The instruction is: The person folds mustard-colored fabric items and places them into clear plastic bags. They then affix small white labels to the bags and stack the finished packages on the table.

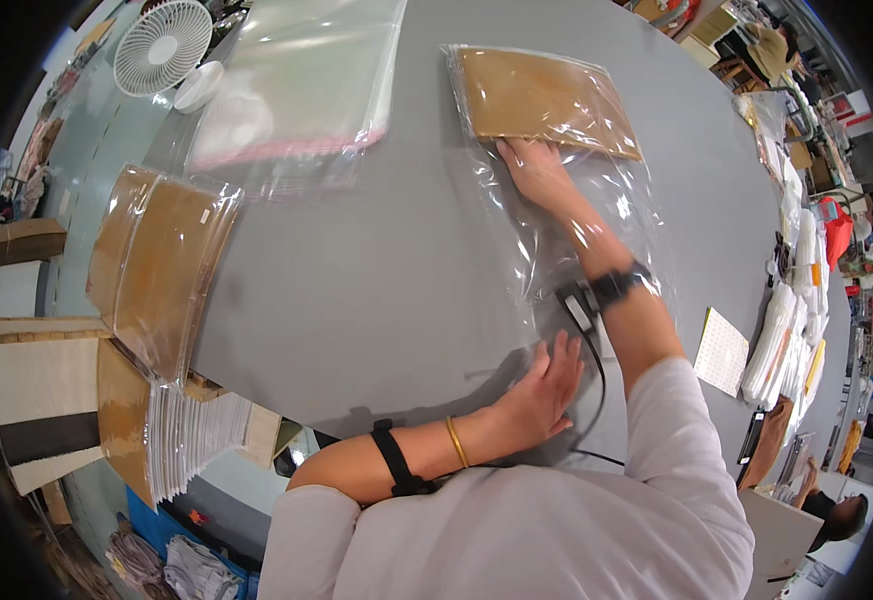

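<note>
A flat brown board [546, 95] lies at the far end of a clear plastic bag [526, 250] on the grey table. My right hand [534, 168] reaches into that bag and grips the board's near edge; its fingertips are partly hidden there. Loose clear film spreads around my right wrist and forearm. Close to my body, by the near end of the bag, my left hand [544, 385] has its fingers stretched out and holds nothing.
A stack of clear bags [296, 90] lies far left, beside a white fan [162, 48]. Bagged brown boards [171, 270] overlap the table's left edge, above a packed row of sleeves [196, 435]. White bundles [781, 330] and a dotted sheet [721, 352] are on the right.
</note>
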### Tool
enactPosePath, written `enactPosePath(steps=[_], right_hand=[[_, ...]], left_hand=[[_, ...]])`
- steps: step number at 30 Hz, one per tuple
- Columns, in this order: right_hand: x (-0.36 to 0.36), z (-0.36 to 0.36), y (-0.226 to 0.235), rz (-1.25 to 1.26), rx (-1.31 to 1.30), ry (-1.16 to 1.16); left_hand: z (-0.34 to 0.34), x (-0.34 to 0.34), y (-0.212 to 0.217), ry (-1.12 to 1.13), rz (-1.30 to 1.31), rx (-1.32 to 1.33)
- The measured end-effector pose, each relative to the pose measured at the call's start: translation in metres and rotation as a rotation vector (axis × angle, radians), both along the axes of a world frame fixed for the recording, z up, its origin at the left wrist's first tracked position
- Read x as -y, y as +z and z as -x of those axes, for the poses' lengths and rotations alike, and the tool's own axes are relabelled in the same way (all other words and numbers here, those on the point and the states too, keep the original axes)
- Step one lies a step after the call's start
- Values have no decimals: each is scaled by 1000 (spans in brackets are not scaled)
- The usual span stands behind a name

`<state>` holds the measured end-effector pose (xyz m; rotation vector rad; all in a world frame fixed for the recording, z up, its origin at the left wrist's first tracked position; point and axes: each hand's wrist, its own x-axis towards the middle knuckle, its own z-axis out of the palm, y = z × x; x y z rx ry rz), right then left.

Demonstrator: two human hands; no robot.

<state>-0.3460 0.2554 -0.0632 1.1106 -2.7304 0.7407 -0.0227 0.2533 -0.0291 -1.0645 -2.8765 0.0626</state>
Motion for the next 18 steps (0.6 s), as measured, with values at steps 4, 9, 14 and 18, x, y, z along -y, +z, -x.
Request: enactPosePath(steps=[4,9,14,18], right_hand=[[11,2,18,3,134,-16],[-32,-38,14,-88,-23,-184],[-26,47,-7,-53,-99,-304],[-43,56,-21,42,-182,33]], left_hand=[[0,2,1,34,-134,50],[7,0,-4,65,-143,159],[-5,-1,-4,110,-132,-98],[-47,69,5,-191,-569,-114]])
